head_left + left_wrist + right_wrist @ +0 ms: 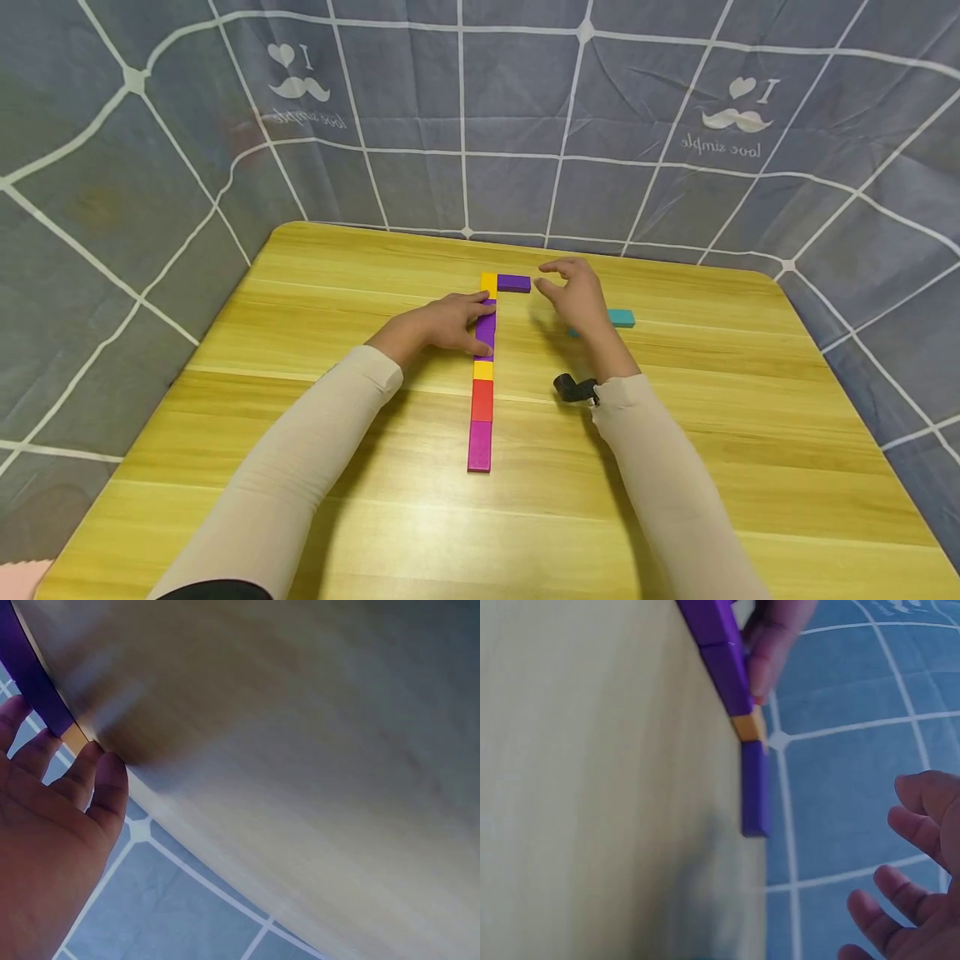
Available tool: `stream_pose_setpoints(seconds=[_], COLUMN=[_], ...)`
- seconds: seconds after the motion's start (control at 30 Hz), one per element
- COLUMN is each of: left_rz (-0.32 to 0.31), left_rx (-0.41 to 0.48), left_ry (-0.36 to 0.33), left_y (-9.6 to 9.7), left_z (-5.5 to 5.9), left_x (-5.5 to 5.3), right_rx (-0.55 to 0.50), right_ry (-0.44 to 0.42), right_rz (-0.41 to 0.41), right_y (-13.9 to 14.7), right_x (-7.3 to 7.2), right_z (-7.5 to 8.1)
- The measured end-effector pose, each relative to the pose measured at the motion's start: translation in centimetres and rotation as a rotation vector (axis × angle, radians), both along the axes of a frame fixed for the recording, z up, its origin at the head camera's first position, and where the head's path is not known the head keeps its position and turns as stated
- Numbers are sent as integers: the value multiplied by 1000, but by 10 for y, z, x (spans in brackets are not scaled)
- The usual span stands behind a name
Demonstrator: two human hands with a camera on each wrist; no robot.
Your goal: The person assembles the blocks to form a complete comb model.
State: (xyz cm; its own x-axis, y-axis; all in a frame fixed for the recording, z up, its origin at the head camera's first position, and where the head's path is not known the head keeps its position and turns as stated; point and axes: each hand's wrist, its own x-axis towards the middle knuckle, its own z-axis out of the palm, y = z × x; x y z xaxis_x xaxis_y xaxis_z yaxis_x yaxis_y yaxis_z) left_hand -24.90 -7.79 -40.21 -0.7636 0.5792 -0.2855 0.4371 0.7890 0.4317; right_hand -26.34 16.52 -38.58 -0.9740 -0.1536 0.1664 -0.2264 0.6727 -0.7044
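A straight row of flat blocks runs away from me along the table: a magenta block (480, 446), a red block (482, 401), a small yellow block (483, 371), purple blocks (486, 323) and a yellow block (489, 284) at the far end. Off that end, a purple block (513, 283) points right, touching the yellow one. My left hand (450, 322) rests against the left side of the row, fingertips on the purple and far yellow blocks. To the right of the sideways purple block, my right hand (579, 296) hovers with spread fingers and holds nothing.
Teal blocks (621, 318) lie on the table (750, 400), partly hidden behind my right hand. A black wrist camera (574, 388) sticks out from the right wrist. A grey-blue curtain (510, 100) with white lines hangs behind the table's far edge.
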Motion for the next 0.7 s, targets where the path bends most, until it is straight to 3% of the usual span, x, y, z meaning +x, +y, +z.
stream_pose_setpoints(seconds=[0.37,0.7], left_rz=[8,12], left_rx=[-4,4], left_ry=[-7,-14], left_y=[1,0], left_z=[-1,-1], left_x=[2,1], right_rx=[-9,50], right_ry=[-19,-87], right_rz=[-17,-30], right_y=[47,100], right_x=[19,28], right_z=[23,20])
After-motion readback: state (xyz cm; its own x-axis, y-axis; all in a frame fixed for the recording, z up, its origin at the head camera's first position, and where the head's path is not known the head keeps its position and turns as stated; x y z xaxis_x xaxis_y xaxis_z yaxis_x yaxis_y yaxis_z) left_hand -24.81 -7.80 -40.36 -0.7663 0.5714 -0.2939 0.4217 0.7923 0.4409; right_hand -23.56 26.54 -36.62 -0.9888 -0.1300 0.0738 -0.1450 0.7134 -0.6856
